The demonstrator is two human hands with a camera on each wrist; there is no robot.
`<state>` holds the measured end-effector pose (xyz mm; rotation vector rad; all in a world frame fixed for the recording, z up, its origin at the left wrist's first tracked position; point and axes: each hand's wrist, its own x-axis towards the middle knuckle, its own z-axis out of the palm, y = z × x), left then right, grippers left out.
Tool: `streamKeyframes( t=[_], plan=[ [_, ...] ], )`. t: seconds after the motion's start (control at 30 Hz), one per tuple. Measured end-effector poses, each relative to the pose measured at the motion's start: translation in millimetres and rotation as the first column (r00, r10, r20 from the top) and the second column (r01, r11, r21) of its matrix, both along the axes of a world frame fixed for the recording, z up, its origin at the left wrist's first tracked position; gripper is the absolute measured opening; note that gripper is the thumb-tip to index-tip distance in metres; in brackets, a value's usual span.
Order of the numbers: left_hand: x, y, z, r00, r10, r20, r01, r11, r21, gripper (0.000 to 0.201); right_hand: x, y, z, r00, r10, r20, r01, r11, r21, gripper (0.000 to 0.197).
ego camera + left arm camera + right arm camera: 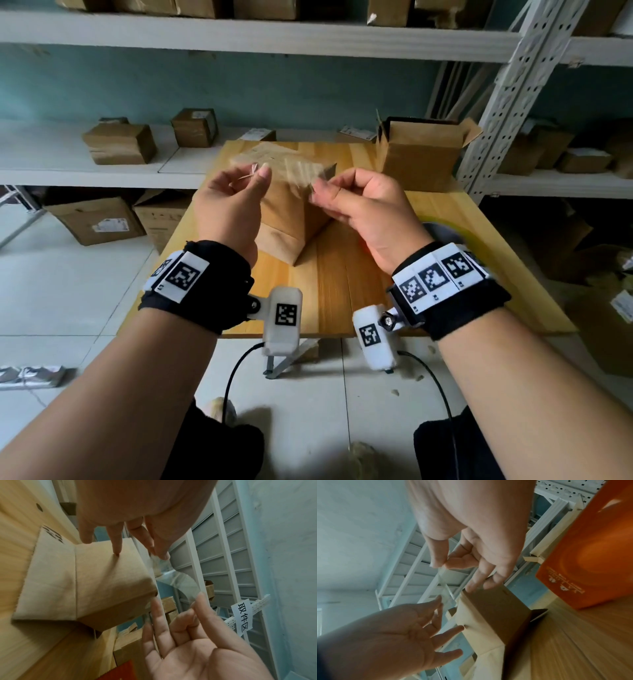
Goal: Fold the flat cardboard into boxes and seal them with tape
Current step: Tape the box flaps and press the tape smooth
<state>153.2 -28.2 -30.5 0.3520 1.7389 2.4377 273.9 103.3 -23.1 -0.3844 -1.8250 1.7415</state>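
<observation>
A strip of clear tape [287,171] is stretched between my two hands, above a folded brown cardboard box [284,219] on the wooden table [342,291]. My left hand [257,171] pinches the strip's left end between thumb and forefinger. My right hand [317,190] pinches the other end. In the left wrist view the tape [175,577] hangs just past the box [102,581], and a fingertip touches the box's top face. In the right wrist view the right hand [441,563] pinches the tape [443,586], and its other fingers reach to the box [488,615].
An open cardboard box [421,154] stands at the table's back right. A tape roll [445,222] lies behind my right wrist, and an orange box [590,547] is close by. White shelves [102,171] with small boxes run behind and to both sides.
</observation>
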Motion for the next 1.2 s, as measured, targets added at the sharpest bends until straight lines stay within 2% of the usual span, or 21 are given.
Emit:
streamKeyframes(
  t=[0.07,0.3,0.43,0.6,0.77,1.0,1.2],
  plan=[
    [1,-5,3,1.0,-0.018,-0.002,0.018,1.0,0.002,0.013,0,3,4,0.999,-0.053,-0.003,0.053,0.995,0.08,0.023],
    [14,-10,10,0.991,-0.107,0.075,0.104,0.994,0.045,0.014,-6,29,16,0.987,-0.159,-0.004,0.155,0.957,0.244,0.018],
    [15,-12,12,0.979,-0.146,0.145,0.139,0.989,0.06,0.014,-16,43,10,0.99,-0.141,0.017,0.135,0.969,0.205,0.023],
    [11,-14,14,0.975,-0.155,0.161,0.153,0.988,0.027,0.015,-23,49,1,0.999,-0.011,0.043,0.007,0.995,0.103,0.033],
    [8,-19,16,0.969,-0.174,0.178,0.177,0.984,-0.003,0.013,-23,44,2,0.997,0.008,0.082,-0.02,0.99,0.142,0.033],
    [3,-29,20,0.934,-0.304,0.186,0.308,0.951,0.006,0.012,1,31,7,0.992,0.019,0.127,-0.035,0.992,0.123,0.026],
    [9,-36,22,0.923,-0.348,0.162,0.352,0.936,0.003,0.016,25,11,15,0.995,0.06,0.075,-0.059,0.998,-0.012,0.032]
  ],
)
